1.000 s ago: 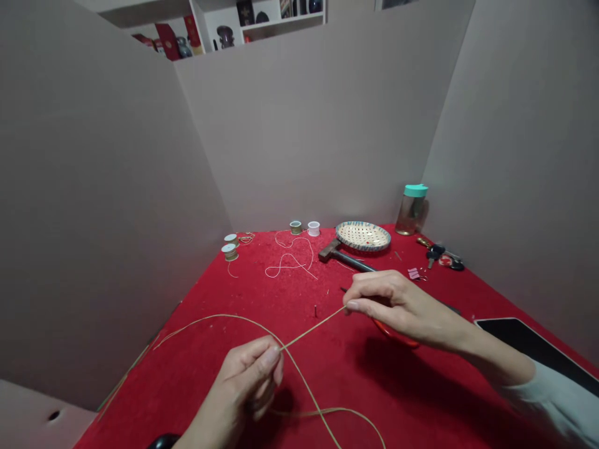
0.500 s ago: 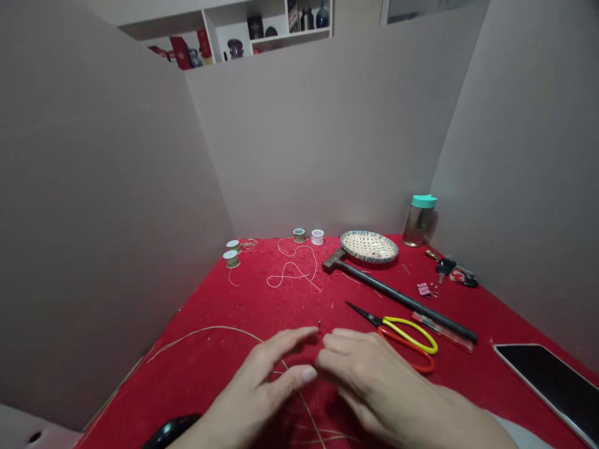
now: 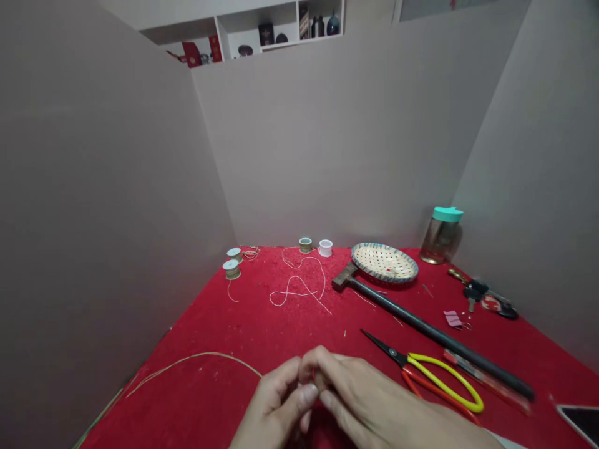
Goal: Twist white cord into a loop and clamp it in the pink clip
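Observation:
My left hand (image 3: 276,405) and my right hand (image 3: 355,393) meet at the bottom middle, fingertips touching. Both have their fingers curled and pinched together. Whatever lies between the fingertips is hidden. A thin beige cord (image 3: 206,354) arcs over the red cloth from the left and disappears behind my left hand; whether it is gripped I cannot tell. Right of my right hand lie scissors (image 3: 393,353) with one yellow and one red handle loop, their blades pointing to the upper left.
A hammer (image 3: 397,310) lies diagonally beyond the scissors, near a woven basket (image 3: 374,259). Farther right are a jar with a teal lid (image 3: 447,214), keys (image 3: 472,292), a pink clip (image 3: 452,318) and a phone (image 3: 580,421). Thread spools (image 3: 231,269) and loose white thread (image 3: 299,279) lie farther back.
My hands have come together; the left fingers, spread before, are now curled against the right ones. A small upright pin near the fingertips is no longer visible. The camera view has shifted.

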`<state>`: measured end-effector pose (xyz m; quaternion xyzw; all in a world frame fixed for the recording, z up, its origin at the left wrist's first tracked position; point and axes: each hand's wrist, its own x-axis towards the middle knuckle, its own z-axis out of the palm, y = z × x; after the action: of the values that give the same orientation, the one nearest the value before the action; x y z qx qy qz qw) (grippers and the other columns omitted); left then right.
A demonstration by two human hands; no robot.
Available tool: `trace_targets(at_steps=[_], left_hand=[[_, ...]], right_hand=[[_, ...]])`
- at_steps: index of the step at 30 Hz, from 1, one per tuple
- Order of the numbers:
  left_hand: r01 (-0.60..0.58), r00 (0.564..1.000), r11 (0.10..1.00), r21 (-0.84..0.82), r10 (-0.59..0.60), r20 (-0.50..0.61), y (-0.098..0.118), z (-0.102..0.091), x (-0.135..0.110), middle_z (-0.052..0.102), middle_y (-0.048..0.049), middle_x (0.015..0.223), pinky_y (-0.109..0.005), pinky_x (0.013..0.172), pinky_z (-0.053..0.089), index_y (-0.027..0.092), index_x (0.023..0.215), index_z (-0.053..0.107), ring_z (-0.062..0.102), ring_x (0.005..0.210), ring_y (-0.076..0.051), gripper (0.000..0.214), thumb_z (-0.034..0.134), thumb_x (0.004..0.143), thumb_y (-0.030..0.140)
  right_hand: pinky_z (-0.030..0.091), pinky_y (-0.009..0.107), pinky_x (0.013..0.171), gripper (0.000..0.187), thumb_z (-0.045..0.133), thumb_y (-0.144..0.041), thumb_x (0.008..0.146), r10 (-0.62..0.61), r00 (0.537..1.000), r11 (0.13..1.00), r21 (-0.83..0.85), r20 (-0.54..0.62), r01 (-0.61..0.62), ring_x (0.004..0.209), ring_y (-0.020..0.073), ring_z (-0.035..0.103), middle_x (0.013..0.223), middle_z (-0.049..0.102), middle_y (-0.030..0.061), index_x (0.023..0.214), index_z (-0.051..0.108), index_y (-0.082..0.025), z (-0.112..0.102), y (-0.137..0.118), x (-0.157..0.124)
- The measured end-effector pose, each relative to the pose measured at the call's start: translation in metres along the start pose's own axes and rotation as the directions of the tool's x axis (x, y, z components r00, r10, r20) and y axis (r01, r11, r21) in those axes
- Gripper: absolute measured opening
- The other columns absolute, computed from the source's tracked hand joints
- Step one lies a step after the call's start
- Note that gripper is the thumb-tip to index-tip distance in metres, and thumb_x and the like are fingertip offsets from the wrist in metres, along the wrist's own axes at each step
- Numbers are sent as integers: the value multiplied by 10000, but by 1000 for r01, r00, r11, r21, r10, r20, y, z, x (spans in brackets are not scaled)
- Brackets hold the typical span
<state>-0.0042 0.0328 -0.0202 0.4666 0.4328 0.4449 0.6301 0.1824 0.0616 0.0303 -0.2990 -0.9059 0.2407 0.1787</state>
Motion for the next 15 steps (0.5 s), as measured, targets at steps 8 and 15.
trace_targets(at_steps=[8,15], left_hand=[[84,984,993,77,-71,-163,5,-10,8,390,87,487,-241,474,206,195,639,508,297,463,-86,589,723,607,742],[97,962,995,-30,-101,-253,0,-21,14,353,116,456,-231,428,115,203,654,470,200,414,-54,536,740,645,667]], right_hand=[[548,413,834,204,577,-288,969,169,971,944,-255,-170,-208,920,195,652,1047,656,63,1098,619,-135,6,104,73],[549,419,851,254,605,-303,955,177,969,911,-344,-174,-228,988,209,645,1153,641,81,1156,620,-148,30,141,89]])
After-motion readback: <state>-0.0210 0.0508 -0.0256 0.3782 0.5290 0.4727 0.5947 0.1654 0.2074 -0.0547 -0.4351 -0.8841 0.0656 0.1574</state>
